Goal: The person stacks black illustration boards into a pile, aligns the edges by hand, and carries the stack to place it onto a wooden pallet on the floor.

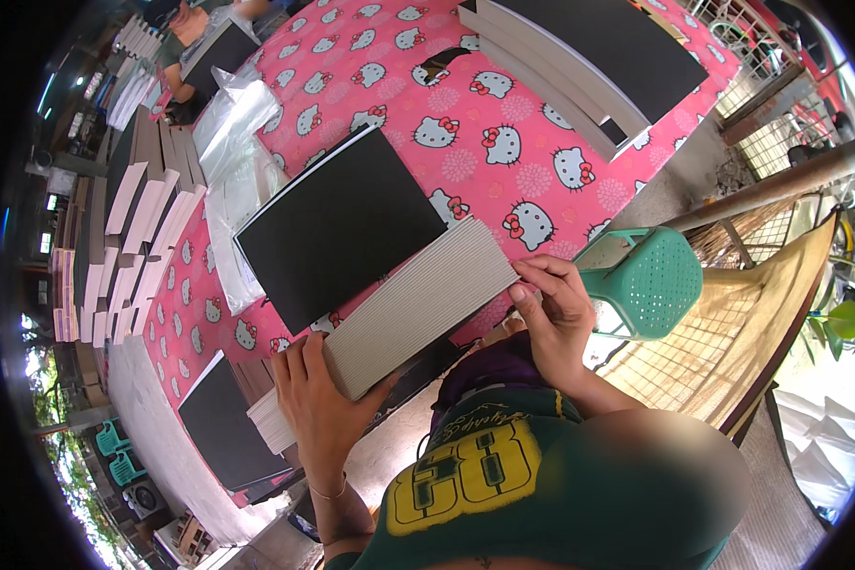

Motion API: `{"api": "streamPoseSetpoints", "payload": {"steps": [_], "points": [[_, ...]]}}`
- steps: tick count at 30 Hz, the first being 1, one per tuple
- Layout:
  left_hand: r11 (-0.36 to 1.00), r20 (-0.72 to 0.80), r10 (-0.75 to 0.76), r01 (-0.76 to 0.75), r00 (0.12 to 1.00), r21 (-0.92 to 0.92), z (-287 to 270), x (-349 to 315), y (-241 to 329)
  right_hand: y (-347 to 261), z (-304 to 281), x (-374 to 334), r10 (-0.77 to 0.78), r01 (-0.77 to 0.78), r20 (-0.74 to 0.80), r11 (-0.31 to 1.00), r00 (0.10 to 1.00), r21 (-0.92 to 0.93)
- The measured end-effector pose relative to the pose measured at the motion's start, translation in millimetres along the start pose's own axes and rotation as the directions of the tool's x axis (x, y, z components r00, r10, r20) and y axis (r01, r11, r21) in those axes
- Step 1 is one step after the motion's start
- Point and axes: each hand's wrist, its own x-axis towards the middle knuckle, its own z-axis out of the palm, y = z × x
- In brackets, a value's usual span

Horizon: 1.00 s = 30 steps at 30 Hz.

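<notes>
A thick stack of thin grey-white boards [418,309] stands at the table's near edge, its many edges facing up in fine parallel lines. My left hand [323,399] is closed round the left end of it, fingers on the far side and thumb on the near side. At the right end, my right hand [553,309] pinches the corner between thumb and fingers. Just beyond the stack lies a pile topped by a black sheet [342,223], with a white edge showing along its left side.
A pink cat-print cloth covers the table [456,171]. More black-topped boards [589,57] lie far right, others [228,427] near left. Clear plastic [237,142] lies beside tall board stacks [142,209]. A green stool [641,285] stands right. Another person's arm [176,81] shows far left.
</notes>
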Motion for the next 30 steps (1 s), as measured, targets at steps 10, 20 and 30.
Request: {"api": "streamPoseSetpoints", "payload": {"steps": [10, 20, 30], "points": [[0.999, -0.018, 0.031, -0.031, 0.999, 0.011, 0.7, -0.6, -2.3, 3.1, -0.8, -3.3, 0.037, -0.036, -0.015, 0.997, 0.999, 0.066], [1.000, -0.005, 0.016, -0.016, 1.000, 0.011, 0.5, -0.7, -1.8, 1.6, -2.8, -3.7, 0.046, -0.045, -0.001, 0.994, 0.999, 0.100], [1.000, -0.006, 0.010, -0.010, 1.000, 0.028, 1.0, -1.8, -2.2, 1.3, -5.1, -2.5, 0.052, -0.053, 0.020, 0.996, 0.998, 0.073]]}}
